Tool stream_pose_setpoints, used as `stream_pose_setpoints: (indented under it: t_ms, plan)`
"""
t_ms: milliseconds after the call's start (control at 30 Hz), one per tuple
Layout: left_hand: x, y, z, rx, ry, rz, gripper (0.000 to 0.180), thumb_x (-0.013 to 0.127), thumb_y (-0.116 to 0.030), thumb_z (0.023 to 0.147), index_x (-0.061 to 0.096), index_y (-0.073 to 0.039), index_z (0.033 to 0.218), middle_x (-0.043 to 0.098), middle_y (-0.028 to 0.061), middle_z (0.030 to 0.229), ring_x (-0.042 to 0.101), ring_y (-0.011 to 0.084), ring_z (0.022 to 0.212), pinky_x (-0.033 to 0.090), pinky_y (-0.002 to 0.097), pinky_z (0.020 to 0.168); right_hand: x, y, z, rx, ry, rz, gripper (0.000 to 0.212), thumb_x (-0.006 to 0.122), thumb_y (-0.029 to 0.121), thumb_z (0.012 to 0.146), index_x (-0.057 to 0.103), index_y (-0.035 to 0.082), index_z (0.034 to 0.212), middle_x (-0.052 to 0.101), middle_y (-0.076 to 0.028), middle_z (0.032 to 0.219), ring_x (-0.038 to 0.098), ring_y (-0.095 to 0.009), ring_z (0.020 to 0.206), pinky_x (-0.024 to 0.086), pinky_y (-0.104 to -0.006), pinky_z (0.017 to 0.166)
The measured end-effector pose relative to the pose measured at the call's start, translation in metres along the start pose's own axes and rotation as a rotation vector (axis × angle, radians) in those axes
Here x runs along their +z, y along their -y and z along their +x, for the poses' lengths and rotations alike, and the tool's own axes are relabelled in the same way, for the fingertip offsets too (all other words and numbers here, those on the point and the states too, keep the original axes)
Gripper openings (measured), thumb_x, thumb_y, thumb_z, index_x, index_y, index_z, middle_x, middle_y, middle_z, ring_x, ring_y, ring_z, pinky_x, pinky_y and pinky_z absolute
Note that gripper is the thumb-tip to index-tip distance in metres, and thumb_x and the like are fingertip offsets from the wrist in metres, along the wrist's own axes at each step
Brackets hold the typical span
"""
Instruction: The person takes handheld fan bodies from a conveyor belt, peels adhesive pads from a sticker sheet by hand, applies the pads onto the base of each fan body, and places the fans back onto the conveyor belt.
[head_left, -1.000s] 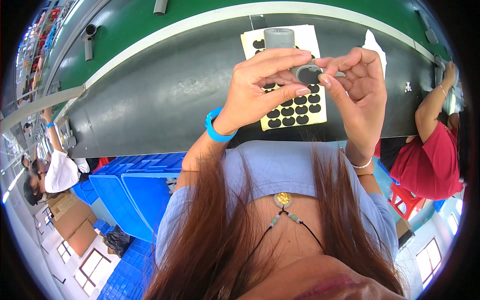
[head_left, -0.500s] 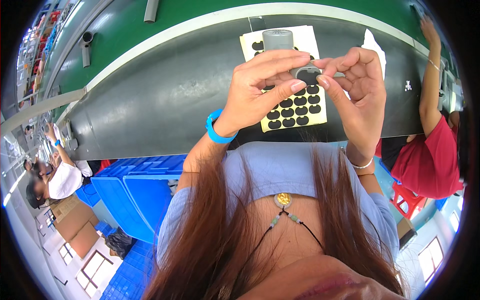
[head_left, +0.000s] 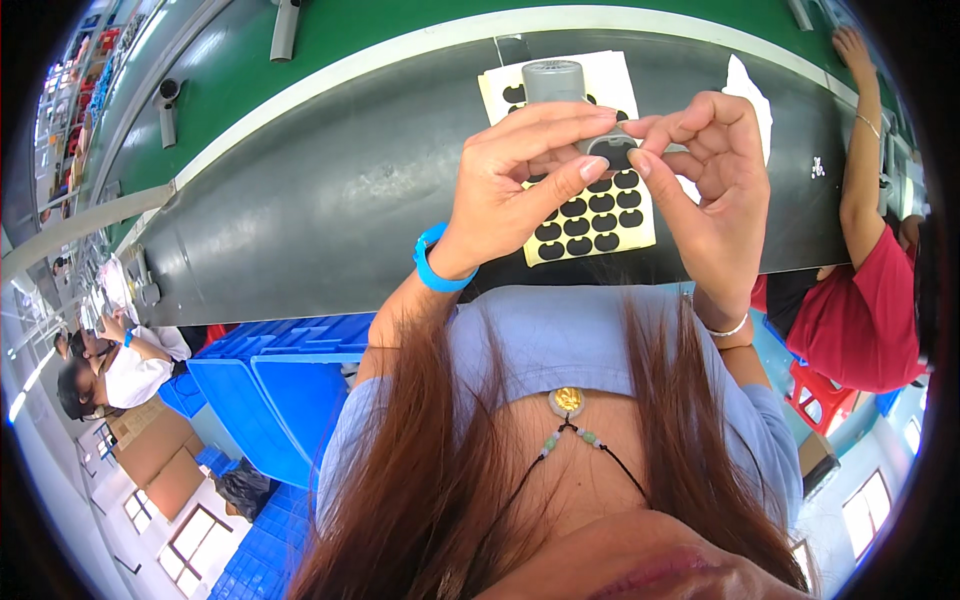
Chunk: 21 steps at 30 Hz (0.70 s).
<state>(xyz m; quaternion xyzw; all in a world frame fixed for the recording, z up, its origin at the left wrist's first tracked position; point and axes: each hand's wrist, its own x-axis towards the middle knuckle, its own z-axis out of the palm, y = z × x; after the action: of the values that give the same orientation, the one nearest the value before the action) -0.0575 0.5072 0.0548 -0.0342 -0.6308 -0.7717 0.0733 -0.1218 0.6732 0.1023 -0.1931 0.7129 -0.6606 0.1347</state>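
Little has moved since the earlier frames: both hands hold the same pose over the grey belt [head_left: 300, 200], while the neighbour's arm [head_left: 860, 130] at far right has shifted. The left hand [head_left: 510, 190] and right hand [head_left: 715, 190] pinch a small grey part [head_left: 608, 146] with a dark pad between fingertips, above the pale sheet of black stickers [head_left: 590, 215]. The pad could go on crooked or wrinkle if a thumb slips; the part might drop.
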Motion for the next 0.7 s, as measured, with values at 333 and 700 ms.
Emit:
stream_pose_setpoints:
  t_ms: [333,700]
  plan:
    - [0.011,-0.001,0.001,-0.021,-0.102,-0.103,0.027,0.061,0.006,0.086,0.064,0.003,0.113,0.058,0.0159,0.12,0.066,0.0196,0.096,0.059,0.0292,0.08,-0.002,0.002,0.001,0.009,0.0,-0.079,0.028,0.062,-0.005,0.082,0.045,0.002,0.104,0.06,-0.006,0.086,0.066,-0.016,0.087,0.054,-0.0279,0.075]
    - [0.015,0.001,0.002,-0.033,-0.094,-0.069,0.027,0.062,0.005,0.086,0.064,0.002,0.113,0.058,0.0153,0.12,0.066,0.0176,0.092,0.059,0.0268,0.078,-0.006,0.005,0.002,-0.174,-0.019,-0.428,0.031,0.065,-0.002,0.079,0.048,0.003,0.104,0.058,-0.004,0.083,0.061,-0.014,0.076,0.045,-0.0272,0.067]
